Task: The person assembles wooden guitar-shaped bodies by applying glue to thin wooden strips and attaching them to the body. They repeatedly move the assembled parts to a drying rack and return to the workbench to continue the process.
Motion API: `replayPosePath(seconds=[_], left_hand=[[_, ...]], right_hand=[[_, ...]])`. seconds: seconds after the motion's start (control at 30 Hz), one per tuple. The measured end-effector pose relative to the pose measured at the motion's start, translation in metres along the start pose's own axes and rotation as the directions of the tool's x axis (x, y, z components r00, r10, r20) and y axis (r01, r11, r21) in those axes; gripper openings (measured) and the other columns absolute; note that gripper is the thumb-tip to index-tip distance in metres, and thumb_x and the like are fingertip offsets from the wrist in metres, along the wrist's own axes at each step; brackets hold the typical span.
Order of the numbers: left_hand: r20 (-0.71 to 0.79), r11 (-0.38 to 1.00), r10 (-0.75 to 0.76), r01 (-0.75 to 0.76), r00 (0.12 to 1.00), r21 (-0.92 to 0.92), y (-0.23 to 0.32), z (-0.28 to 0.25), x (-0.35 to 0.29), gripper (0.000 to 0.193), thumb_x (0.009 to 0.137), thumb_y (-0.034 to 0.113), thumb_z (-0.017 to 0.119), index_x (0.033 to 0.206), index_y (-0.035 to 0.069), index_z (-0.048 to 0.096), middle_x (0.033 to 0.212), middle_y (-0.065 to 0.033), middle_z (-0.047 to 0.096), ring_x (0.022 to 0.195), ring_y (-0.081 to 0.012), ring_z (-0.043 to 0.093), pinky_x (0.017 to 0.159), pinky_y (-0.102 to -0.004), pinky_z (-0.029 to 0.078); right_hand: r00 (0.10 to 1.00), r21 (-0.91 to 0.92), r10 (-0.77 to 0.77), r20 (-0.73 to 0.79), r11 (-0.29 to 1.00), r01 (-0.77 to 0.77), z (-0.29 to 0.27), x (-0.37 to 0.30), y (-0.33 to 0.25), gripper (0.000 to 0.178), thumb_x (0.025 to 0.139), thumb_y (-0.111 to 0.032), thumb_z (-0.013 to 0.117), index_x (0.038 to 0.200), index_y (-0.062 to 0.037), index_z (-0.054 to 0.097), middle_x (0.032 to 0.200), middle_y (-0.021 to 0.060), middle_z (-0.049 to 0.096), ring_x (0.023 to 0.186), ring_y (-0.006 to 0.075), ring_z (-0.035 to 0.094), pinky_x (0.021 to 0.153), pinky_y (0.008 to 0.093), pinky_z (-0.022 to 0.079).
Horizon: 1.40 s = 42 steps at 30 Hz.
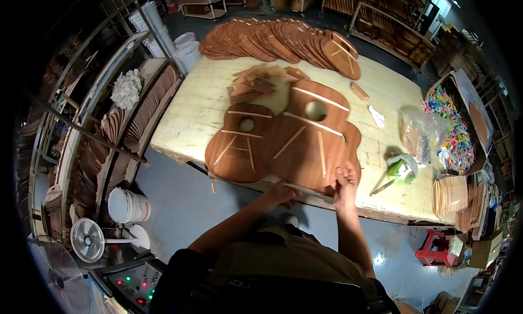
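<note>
A guitar-shaped wooden board (302, 156) with a round sound hole and pale brace strips lies at the table's near edge. My right hand (345, 179) is closed at its lower right rim, thumb and fingers pinched together there. Just below its lower edge is my left hand (279, 197), fingers partly curled and somewhat blurred; whether they touch the board is unclear. Partly beneath it on the left rests a smaller braced guitar board (231, 159). Another board (353, 145) shows from under its right side.
Overlapping guitar boards (272, 39) line the far side of the pale table (182, 115). Thin wood offcuts (253, 85) lie nearer. To the right are a brush (383, 187), a plastic bag (420, 131) and a box of colourful pieces (457, 131). A fan (87, 240) and shelving stand left.
</note>
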<state>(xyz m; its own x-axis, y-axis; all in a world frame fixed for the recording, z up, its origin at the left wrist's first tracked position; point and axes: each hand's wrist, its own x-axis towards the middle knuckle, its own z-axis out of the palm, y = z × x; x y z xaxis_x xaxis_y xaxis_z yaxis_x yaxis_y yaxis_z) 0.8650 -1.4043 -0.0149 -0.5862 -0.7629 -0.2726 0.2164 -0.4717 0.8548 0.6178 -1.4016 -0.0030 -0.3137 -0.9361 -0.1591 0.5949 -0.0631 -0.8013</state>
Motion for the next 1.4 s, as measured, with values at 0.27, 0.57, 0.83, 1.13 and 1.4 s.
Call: replayPosePath(seconds=[0.27, 0.57, 0.83, 1.13, 1.4], left_hand=[[-0.538, 0.927, 0.106, -0.278, 0.836, -0.25, 0.024, -0.13, -0.068, 0.043, 0.084, 0.008, 0.063, 0.125, -0.001, 0.05, 0.109, -0.01, 0.061, 0.103, -0.0248, 0.058, 0.091, -0.037, 0.047], [-0.379, 0.92, 0.199, -0.305, 0.904, -0.244, 0.003, -0.206, -0.06, 0.047, 0.085, 0.015, 0.066, 0.126, 0.001, 0.049, 0.116, -0.0082, 0.056, 0.106, -0.0199, 0.055, 0.09, -0.0353, 0.047], [-0.246, 0.917, 0.117, -0.2, 0.962, -0.346, 0.004, -0.213, -0.074, 0.039, 0.086, 0.009, 0.062, 0.123, 0.0, 0.051, 0.114, -0.0087, 0.058, 0.104, -0.0214, 0.057, 0.088, -0.0358, 0.048], [0.166, 0.979, -0.054, 0.084, 0.985, -0.184, 0.071, -0.083, -0.007, 0.05, 0.084, 0.008, 0.059, 0.13, 0.002, 0.043, 0.116, -0.0122, 0.055, 0.099, -0.0283, 0.057, 0.081, -0.0403, 0.049], [0.673, 0.906, -0.201, 0.397, 0.712, -0.149, 0.036, 0.163, 0.036, 0.054, 0.083, -0.003, 0.053, 0.135, 0.004, 0.039, 0.121, -0.0127, 0.055, 0.102, -0.0305, 0.059, 0.076, -0.0454, 0.052]], right_hand=[[0.987, -0.789, 0.16, -0.021, 0.604, -0.115, 0.105, 0.029, 0.119, 0.036, 0.091, -0.019, 0.061, 0.124, -0.0055, 0.056, 0.099, 0.0069, 0.062, 0.076, 0.0167, 0.061, 0.065, 0.0322, 0.053], [0.972, -0.982, -0.231, 0.041, 0.172, 0.082, 0.116, 0.045, 0.169, 0.042, 0.077, -0.027, 0.068, 0.115, -0.0094, 0.065, 0.1, 0.0214, 0.059, 0.09, 0.0368, 0.061, 0.081, 0.0403, 0.05], [0.99, -0.264, 0.13, -0.059, 0.954, -0.141, 0.121, 0.0, 0.138, 0.042, 0.086, 0.006, 0.058, 0.125, -0.0091, 0.05, 0.084, -0.0021, 0.058, 0.058, 0.007, 0.045, 0.05, 0.0208, 0.033], [0.879, -0.001, -0.277, -0.389, 0.954, 0.3, 0.028, -0.124, -0.023, 0.047, 0.086, 0.0, 0.061, 0.131, -0.0044, 0.046, 0.116, 0.01, 0.062, 0.104, 0.0191, 0.061, 0.096, 0.0345, 0.047], [0.376, -0.223, -0.561, -0.738, 0.728, 0.648, -0.128, -0.292, -0.115, 0.049, 0.088, -0.001, 0.058, 0.135, -0.0017, 0.043, 0.119, 0.0103, 0.062, 0.11, 0.0195, 0.059, 0.098, 0.0325, 0.044]])
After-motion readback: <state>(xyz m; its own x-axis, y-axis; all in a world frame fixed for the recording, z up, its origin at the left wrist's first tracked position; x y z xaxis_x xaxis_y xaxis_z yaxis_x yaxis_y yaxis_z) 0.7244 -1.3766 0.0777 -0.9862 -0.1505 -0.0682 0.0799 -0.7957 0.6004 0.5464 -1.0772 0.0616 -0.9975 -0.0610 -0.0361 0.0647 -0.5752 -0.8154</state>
